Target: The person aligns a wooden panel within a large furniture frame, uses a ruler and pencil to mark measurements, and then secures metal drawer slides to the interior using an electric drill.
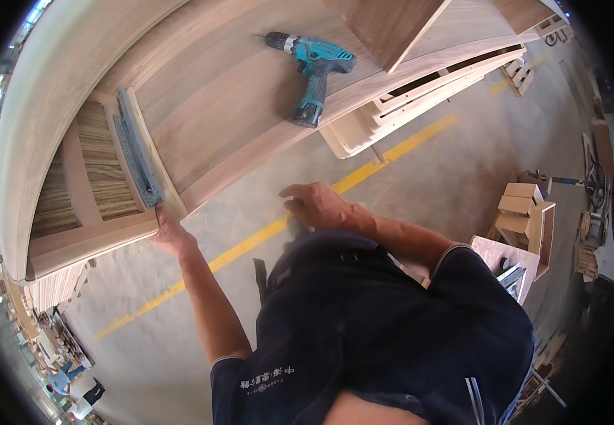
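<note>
My left hand [169, 230] reaches out to the near end of a grey metal drawer slide [137, 152] fixed along a wooden rail of a large wooden cabinet [208, 106]; the fingers touch the rail's front corner. My right hand [317, 205] hovers in front of my chest above the floor, fingers loosely curled, and I cannot see anything in it. A teal cordless drill [314, 67] lies on the cabinet's flat panel, well beyond both hands.
A yellow line [392, 152] crosses the concrete floor. Pale wooden drawer frames [420, 92] lean beside the cabinet. Small wooden boxes [530, 212] stand at the right. People stand far off at the lower left [73, 386].
</note>
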### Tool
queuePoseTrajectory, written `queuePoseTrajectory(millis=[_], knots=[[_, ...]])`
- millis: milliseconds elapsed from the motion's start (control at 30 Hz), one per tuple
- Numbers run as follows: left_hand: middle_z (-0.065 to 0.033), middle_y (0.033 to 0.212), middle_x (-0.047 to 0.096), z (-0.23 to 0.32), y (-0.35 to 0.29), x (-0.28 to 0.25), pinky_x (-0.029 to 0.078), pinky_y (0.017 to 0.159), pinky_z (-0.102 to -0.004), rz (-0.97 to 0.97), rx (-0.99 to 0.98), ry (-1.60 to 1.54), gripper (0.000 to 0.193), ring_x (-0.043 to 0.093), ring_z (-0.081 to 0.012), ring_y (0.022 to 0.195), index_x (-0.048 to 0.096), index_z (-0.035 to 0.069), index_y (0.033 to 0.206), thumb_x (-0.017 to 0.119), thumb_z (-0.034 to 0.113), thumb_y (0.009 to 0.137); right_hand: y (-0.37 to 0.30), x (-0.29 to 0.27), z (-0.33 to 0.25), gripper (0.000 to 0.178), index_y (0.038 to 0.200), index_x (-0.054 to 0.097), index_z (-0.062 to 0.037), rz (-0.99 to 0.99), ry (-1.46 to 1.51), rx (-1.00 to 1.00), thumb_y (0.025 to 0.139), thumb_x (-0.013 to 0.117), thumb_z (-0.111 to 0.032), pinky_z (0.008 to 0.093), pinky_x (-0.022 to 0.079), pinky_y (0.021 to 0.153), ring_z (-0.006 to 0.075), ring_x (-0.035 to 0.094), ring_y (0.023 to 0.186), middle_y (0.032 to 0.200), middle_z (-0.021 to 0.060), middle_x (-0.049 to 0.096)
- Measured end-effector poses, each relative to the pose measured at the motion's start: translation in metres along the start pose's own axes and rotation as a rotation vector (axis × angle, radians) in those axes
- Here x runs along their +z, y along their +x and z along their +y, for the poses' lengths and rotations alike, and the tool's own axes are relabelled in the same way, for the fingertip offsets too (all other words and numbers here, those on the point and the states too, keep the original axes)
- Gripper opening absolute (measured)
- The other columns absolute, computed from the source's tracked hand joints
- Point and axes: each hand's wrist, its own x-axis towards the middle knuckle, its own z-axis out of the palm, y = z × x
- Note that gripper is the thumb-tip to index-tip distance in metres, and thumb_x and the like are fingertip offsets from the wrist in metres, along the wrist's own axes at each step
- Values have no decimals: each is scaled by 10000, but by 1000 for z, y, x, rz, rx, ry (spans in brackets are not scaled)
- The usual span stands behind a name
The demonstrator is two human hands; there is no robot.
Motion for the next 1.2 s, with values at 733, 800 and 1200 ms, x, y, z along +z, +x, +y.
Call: queuePoseTrajectory(millis=[733,800,1200], knots=[[-96,1133,649,7,-1,3,476,916,-354,-42,59,-10,346,568,-205,977,639,-60,1172,698,91,866,9,9,-11,247,1146,677,38,33,-4,-20,942,596,-77,391,556,892,406,691,989,1104,272,698],[-91,1184,628,0,5,-7,477,950,-360,-87,65,-9,386,573,-203,1024,608,-49,1221,706,78,870,9,3,-6,245,1145,680,25,80,-25,-54,941,607,-88,388,558,872,392,697,971,1084,270,701],[-81,1124,644,6,1,-4,456,926,-350,-62,32,17,357,550,-201,980,637,-51,1160,727,141,873,26,-179,82,432,1425,530,-256,742,-670,347,996,512,-297,522,550,753,423,689,861,944,231,708]])
